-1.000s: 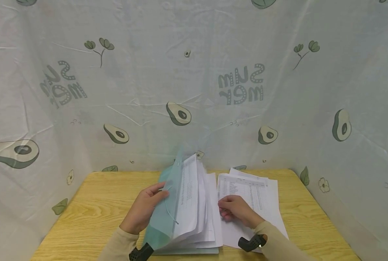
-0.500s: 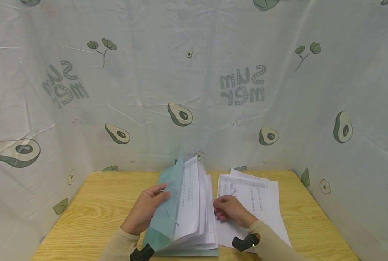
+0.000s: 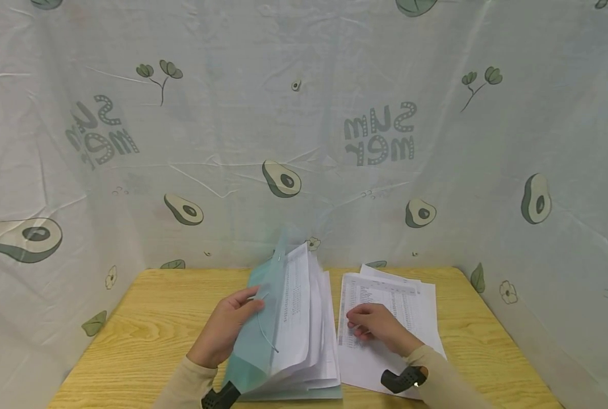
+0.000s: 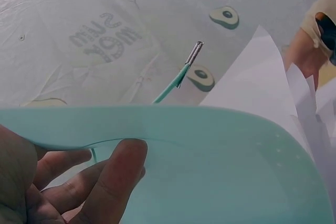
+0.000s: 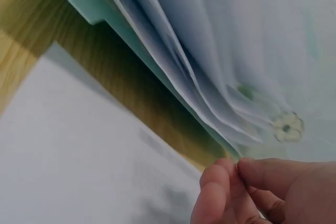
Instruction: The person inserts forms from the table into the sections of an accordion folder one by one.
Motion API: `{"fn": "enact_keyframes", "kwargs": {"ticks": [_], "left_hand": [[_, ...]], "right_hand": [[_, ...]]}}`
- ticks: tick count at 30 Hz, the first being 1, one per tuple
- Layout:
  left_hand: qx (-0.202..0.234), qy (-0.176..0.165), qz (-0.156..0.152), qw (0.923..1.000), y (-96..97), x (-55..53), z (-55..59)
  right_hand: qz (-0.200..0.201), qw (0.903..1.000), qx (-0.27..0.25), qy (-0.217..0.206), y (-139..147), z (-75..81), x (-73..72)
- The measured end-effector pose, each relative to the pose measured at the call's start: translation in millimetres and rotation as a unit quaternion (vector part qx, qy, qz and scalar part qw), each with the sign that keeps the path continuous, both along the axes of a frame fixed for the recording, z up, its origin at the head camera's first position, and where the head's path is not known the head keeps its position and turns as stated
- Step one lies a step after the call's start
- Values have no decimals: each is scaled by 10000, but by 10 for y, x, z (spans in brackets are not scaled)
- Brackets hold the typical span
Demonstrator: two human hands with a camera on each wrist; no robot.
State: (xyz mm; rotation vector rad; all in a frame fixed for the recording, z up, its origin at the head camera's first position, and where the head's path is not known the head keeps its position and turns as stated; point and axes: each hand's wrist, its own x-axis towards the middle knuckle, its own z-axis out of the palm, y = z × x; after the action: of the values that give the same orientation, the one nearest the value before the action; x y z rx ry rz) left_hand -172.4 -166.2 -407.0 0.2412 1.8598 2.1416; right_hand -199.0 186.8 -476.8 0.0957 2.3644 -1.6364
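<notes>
My left hand (image 3: pixel 227 326) holds the raised cover of a translucent teal plastic folder (image 3: pixel 260 335), thumb on its outer face. A thin teal cord (image 4: pixel 170 87) with a metal tip hangs on the cover. Inside the folder stands a bundle of printed sheets (image 3: pixel 296 318), fanned apart along their right edges. My right hand (image 3: pixel 380 329) is over a separate pile of printed papers (image 3: pixel 421 307), to the right of the folder. In the right wrist view its thumb and fingertips (image 5: pixel 220 177) are curled together with nothing visible between them, a little short of the folder's edge.
The folder and papers lie on a wooden table (image 3: pixel 171 307). A pale curtain (image 3: pixel 222 113) printed with avocados hangs behind and along both sides. A black wrist camera mount (image 3: pixel 403 379) sits on the right wrist, another mount (image 3: pixel 222 396) on the left.
My right hand moved left to the edges of the bundle, then back right, away from them. The protruding sheet edges now sit farther left, within the folder. My left hand stays on the cover.
</notes>
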Motion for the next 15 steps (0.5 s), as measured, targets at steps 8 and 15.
{"fn": "enact_keyframes", "kwargs": {"ticks": [8, 15], "left_hand": [[-12, 24, -38, 10000, 22, 6, 2], [-13, -6, -24, 10000, 37, 15, -1]], "right_hand": [[-542, 9960, 706, -42, 617, 221, 75], [-707, 9910, 1137, -30, 1190, 305, 152]]}}
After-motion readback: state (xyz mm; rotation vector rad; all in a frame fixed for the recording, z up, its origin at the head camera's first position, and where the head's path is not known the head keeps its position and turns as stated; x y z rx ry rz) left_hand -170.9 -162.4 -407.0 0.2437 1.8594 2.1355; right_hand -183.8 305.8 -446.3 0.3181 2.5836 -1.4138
